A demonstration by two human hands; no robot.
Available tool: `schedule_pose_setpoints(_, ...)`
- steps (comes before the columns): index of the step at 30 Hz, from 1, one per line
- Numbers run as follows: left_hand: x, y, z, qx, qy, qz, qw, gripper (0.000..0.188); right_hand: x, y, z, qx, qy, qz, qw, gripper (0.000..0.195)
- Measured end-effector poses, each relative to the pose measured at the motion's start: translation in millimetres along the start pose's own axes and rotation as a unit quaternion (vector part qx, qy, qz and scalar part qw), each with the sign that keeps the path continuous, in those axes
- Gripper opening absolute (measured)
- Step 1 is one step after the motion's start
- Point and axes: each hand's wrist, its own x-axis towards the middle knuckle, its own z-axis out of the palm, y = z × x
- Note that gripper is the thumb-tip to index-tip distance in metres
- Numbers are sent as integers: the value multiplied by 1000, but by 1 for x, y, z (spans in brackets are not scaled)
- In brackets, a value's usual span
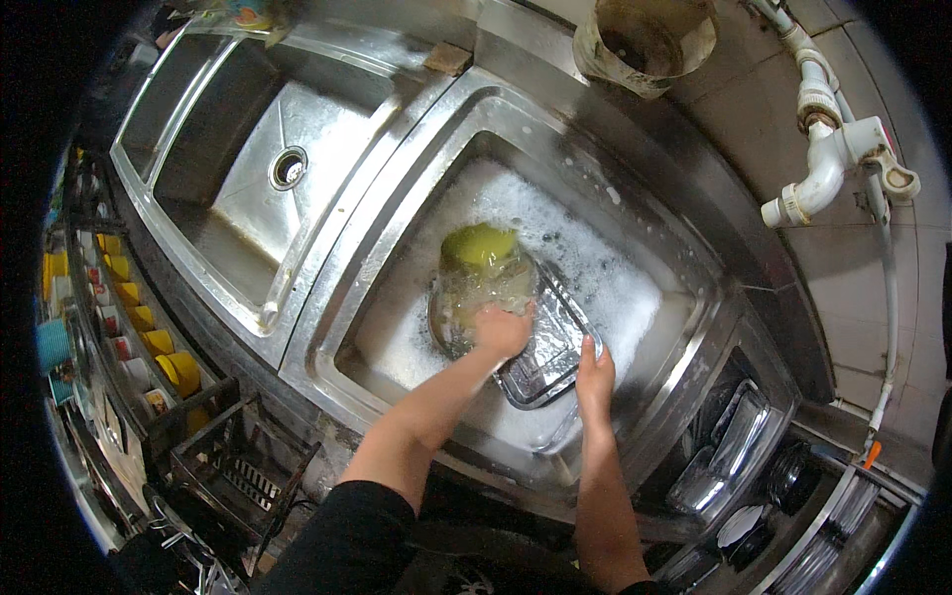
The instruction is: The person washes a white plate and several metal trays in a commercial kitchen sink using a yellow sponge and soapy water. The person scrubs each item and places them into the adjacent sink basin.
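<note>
My right hand (596, 375) grips the right rim of a clear rectangular tray (554, 327), which lies tilted in soapy water inside a stainless steel sink basin (338, 297). Over the tray's left side is my left hand (506, 327), its fingers curled at a pale, wet thing that splashing water blurs; I cannot tell whether it is a cloth or a sponge. Just beyond that hand, a yellow-green object (480, 245) and a round vessel sit partly under the water. White foam (617, 286) floats around them. Another clear edge shows below the tray, near the front of the basin.
A second steel sink with a drain (288, 168) adjoins at the left. A worn bucket (645, 44) stands beyond the basin, and white pipes (825, 163) run along the tiled wall. Clear trays (725, 454) lie at the lower right. Yellow cups (178, 372) line a rack at the left.
</note>
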Motion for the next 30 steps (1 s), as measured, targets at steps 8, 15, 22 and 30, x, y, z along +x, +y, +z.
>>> schedule_pose_setpoints(8, -87, 37, 26, -161, 99, 322, 928, 56, -6, -32, -2, 418, -108, 149, 890, 41)
schedule_pose_setpoints(15, -26, -37, -9, 54, 46, 151, 986, 58, -20, -12, 6, 418, -90, 150, 891, 42)
schedule_pose_setpoints(22, -23, -9, -4, 11, 133, 247, 960, 57, -22, -17, 3, 475, -133, 131, 860, 39)
schedule_pose_setpoints(30, -71, 2, 3, -18, 100, 317, 943, 55, -19, -19, 4, 457, -64, 177, 869, 41)
